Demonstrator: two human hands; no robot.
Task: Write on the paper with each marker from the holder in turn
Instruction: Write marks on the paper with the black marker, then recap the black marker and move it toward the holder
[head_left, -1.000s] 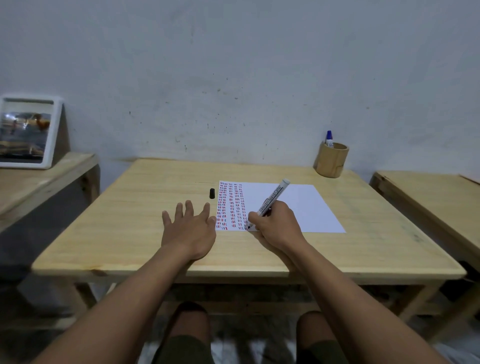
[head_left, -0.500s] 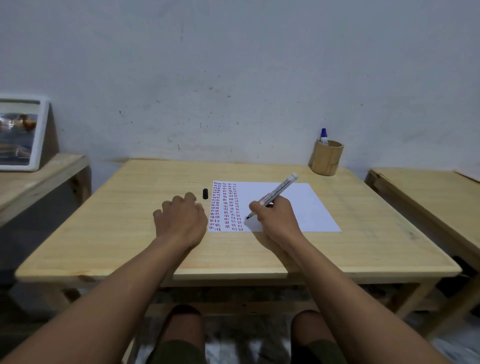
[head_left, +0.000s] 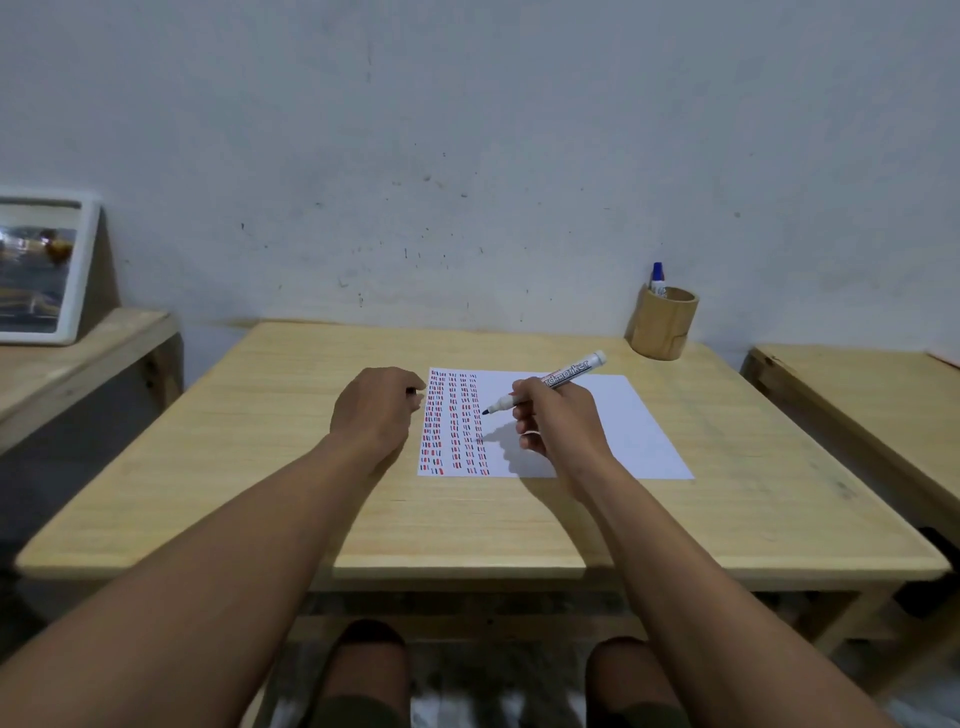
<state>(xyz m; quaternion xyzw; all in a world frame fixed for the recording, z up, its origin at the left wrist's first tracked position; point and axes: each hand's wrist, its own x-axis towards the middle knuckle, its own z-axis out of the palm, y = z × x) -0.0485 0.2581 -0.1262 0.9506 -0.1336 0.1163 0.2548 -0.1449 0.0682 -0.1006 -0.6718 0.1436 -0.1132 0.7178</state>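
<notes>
Two hands work mid-tabletop: your left hand (head_left: 375, 410) is curled shut at the paper's (head_left: 613, 431) left edge, a small dark thing at its fingertips. Your right hand (head_left: 558, 415) grips the uncapped marker (head_left: 550, 383), tip raised above the marks. Bare tabletop (head_left: 779, 467) opens rightward; the holder (head_left: 664, 330) occupies the far right corner.

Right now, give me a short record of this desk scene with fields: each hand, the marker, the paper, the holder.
right hand: grips the white uncapped marker, tip lifted above the sheet
left hand: curled at the paper's left edge, closing on a small black cap, mostly hidden
white paper sheet: flat on the wooden table, columns of red and dark dashes on its left part
round wooden holder: far right corner, one blue-capped marker inside
</notes>
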